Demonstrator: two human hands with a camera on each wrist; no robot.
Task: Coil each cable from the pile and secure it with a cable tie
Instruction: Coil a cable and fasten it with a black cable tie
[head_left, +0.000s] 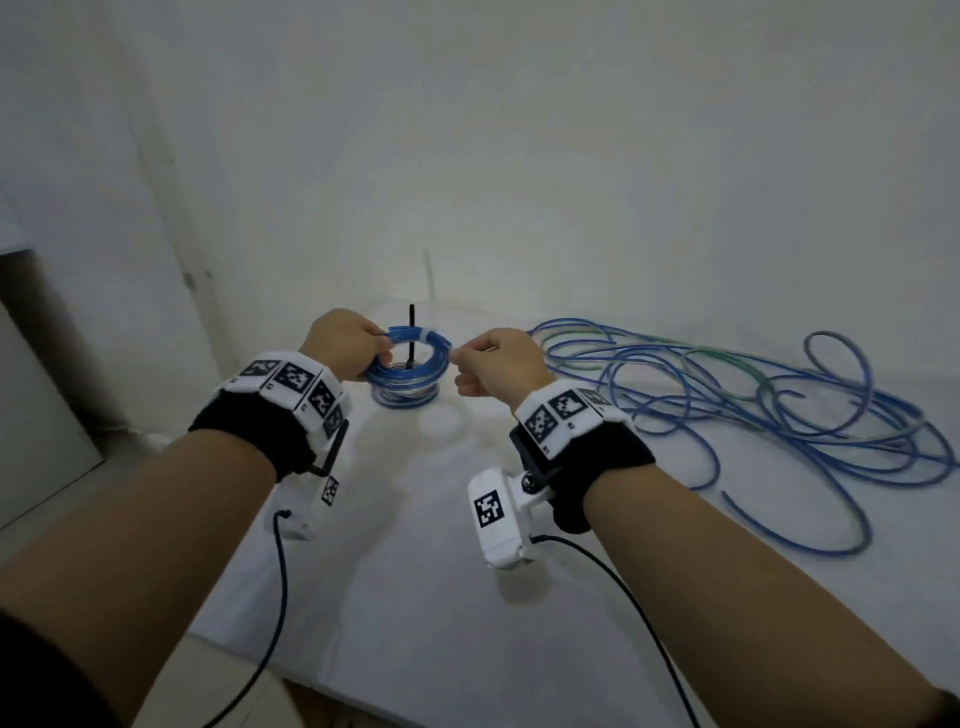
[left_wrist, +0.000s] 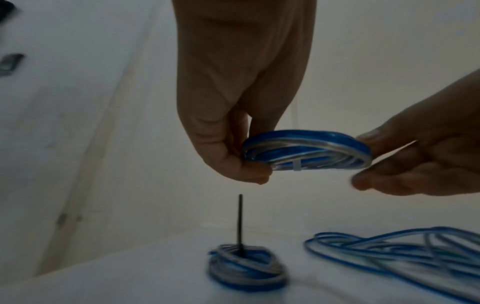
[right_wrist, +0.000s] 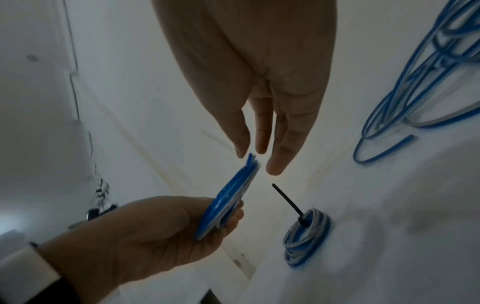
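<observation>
Holding a blue-and-white cable coil (head_left: 408, 353) in the air above the black peg (head_left: 411, 332), the left hand (head_left: 343, 340) grips the coil's left side with thumb and fingers curled round the strands. A white cable tie (left_wrist: 296, 165) wraps the coil; its loose tail (head_left: 428, 273) sticks up, faint against the wall. Right hand (head_left: 501, 361) is at the coil's right edge; in the head and left wrist views its thumb and forefinger seem to pinch the rim, while the right wrist view shows fingers (right_wrist: 281, 152) nearly straight with the tips just at the rim, so firm grip or touch: cannot tell. Below the held coil, a second blue-and-white coil (left_wrist: 246, 267) lies on the white counter (head_left: 441, 597) around the base of the peg, which stands upright. To the right of the peg, well apart, a loose pile of blue cable (head_left: 753, 405) sprawls over the counter, with some green strands mixed in. Both wrists wear black bands with marker-tagged camera units.
</observation>
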